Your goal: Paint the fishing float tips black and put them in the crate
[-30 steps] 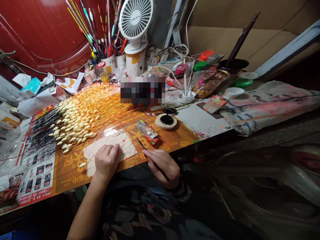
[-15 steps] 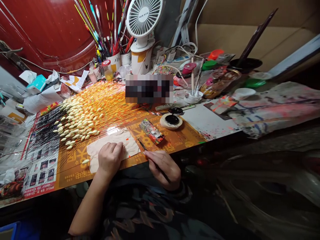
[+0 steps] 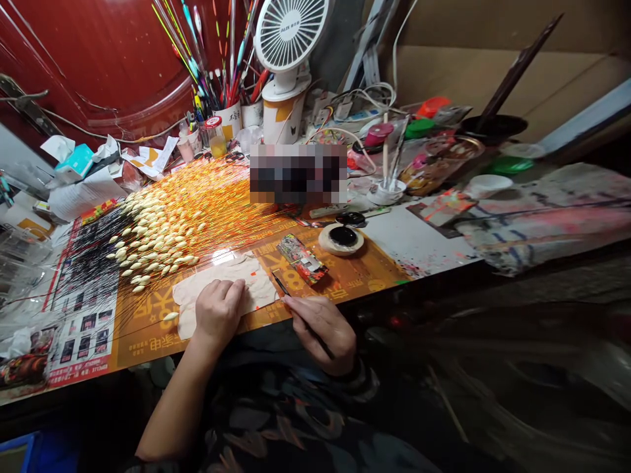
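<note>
My left hand (image 3: 219, 305) is closed over a pale cloth (image 3: 259, 286) at the table's front edge. A fishing float (image 3: 171, 316) with a cream body sticks out to its left; the part of the stem within the fingers is hidden. My right hand (image 3: 323, 332) pinches a slim dark paintbrush (image 3: 280, 284), its tip pointing up and left beside the cloth's right edge. Just beyond the brush lies a paint-smeared block (image 3: 302, 259). Behind that stands a round pot of black paint (image 3: 342, 236).
Many cream-bodied floats (image 3: 158, 240) with orange stems lie heaped at the back left. A white fan (image 3: 290, 33) stands behind, next to cups of brushes and floats (image 3: 229, 121). To the right are a brush pot (image 3: 387, 192) and a stained cloth (image 3: 537, 223). A blurred patch hides one spot.
The camera view has shifted slightly, so the background sits a little further right. Both hands keep nearly the same place and grip, with the brush still beside the cloth.
</note>
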Demonstrator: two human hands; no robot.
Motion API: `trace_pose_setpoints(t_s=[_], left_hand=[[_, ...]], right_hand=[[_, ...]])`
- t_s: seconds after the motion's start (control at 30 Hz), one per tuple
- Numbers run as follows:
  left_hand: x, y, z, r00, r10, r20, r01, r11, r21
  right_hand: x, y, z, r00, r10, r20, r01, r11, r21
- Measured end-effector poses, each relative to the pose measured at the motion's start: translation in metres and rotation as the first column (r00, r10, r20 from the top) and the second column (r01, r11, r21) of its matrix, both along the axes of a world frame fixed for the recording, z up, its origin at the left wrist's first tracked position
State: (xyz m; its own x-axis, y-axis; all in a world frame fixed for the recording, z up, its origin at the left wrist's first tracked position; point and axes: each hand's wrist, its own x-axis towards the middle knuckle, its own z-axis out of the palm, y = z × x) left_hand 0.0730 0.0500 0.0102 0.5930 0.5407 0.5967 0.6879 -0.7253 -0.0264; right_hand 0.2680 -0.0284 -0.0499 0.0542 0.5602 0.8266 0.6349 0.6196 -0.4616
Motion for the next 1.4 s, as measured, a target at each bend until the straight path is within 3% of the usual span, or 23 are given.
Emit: trace_pose_setpoints(t_s=[0.73, 1.03, 1.4], left_hand=[[-0.0002, 0.0002, -0.0004, 1.0, -0.002, -0.003, 0.002, 1.0, -0.007], [0.0002, 0.0, -0.0015, 1.0, 0.011, -0.005, -0.011, 1.0, 0.0], [0.0007, -0.0009, -0.0007, 1.0, 0.018, -0.01, -0.018, 1.0, -0.003]], right_hand=[[-0.0002, -0.0007, -0.0044, 1.0, 0.003, -0.006, -0.003, 1.0, -0.002], [-0.0064, -0.0032, 0.0041, 0.998, 0.036, -0.053, -0.035, 0.999, 0.02], [-0.0081, -0.0032, 0.0022, 0.999, 0.039, -0.016, -0.039, 0.999, -0.019]])
